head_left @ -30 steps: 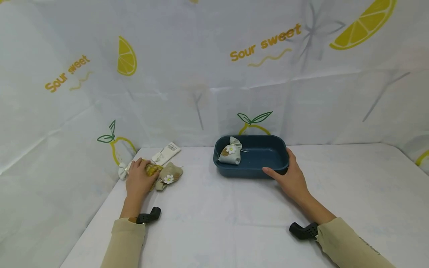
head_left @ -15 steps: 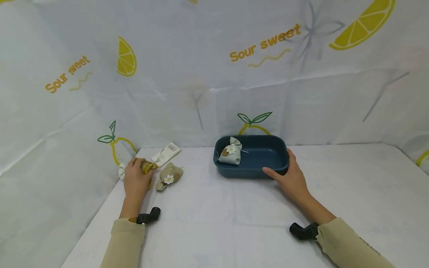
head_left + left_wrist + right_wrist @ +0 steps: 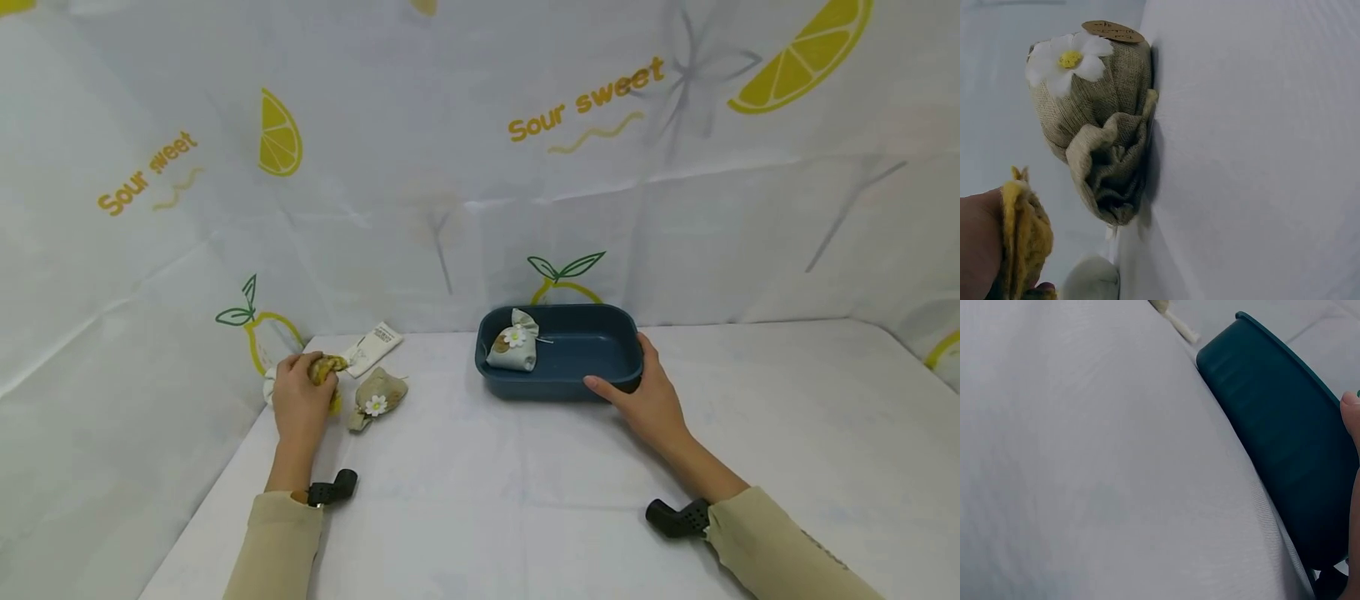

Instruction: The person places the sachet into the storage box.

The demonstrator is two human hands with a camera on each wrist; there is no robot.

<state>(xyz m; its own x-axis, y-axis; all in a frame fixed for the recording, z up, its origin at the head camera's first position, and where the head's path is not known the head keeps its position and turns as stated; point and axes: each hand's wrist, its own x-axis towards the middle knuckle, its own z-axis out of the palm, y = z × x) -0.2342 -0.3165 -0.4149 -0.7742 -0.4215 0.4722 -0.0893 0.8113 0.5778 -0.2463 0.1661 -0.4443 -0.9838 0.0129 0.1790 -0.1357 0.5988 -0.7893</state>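
My left hand (image 3: 298,402) pinches a yellow patterned cloth pouch (image 3: 327,367) at the far left of the table. Thumb and fingers hide much of it; its gathered fabric (image 3: 1025,234) shows between them in the left wrist view. Just right of that hand lies a beige drawstring pouch (image 3: 379,392) with a white cloth daisy. My right hand (image 3: 654,404) grips the right end of a dark blue rectangular basin (image 3: 555,388), thumb at the front rim. Inside the basin, at its left end, sits a pale grey-green pouch (image 3: 515,350) with a daisy.
Behind the beige pouch lies a flat white packet (image 3: 374,350) with printing. A whitish rounded item (image 3: 268,386) peeks out left of my left hand, mostly hidden. A white lemon-print sheet (image 3: 420,167) hangs behind the cloth-covered table (image 3: 480,500).
My left hand has shifted a little left with the yellow pouch, drawing it apart from the beige pouch. My right hand and the basin stay put.
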